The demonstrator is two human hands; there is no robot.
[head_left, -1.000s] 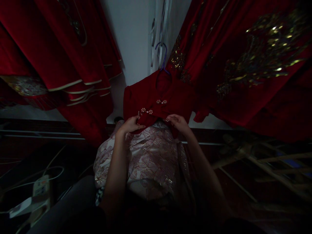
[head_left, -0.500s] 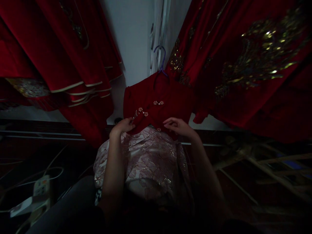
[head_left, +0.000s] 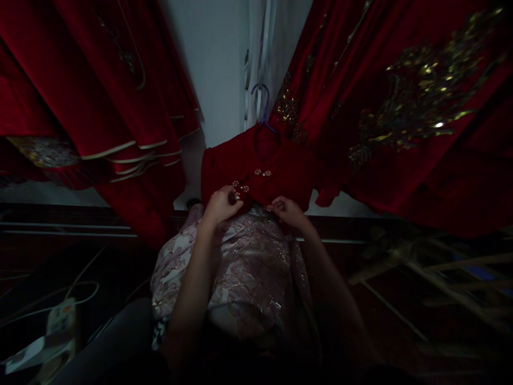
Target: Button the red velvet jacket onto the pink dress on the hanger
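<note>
A short red jacket (head_left: 228, 160) with beaded flower-shaped fastenings hangs on a purple hanger (head_left: 265, 107). One pair of fastenings (head_left: 263, 172) at the neck lies joined across the front. My left hand (head_left: 222, 206) is closed on the jacket's left front edge, right at a beaded fastening (head_left: 237, 196). On the opposite side, my right hand (head_left: 289, 212) pinches the other front edge beside a small beaded piece (head_left: 267, 208). Below the jacket spreads a pale pink brocade skirt (head_left: 248, 262) with shiny threads.
Red garments with pale trim (head_left: 132, 107) hang at the left, and a red garment with gold sequins (head_left: 425, 96) at the right. A power strip (head_left: 62, 321) with cables lies lower left. Wooden bars (head_left: 401, 256) stand lower right. Behind is a pale wall (head_left: 212, 69).
My left hand has moved right and inward, bringing the jacket's front edge toward the middle. My right hand has closed on the other edge, near its beaded piece.
</note>
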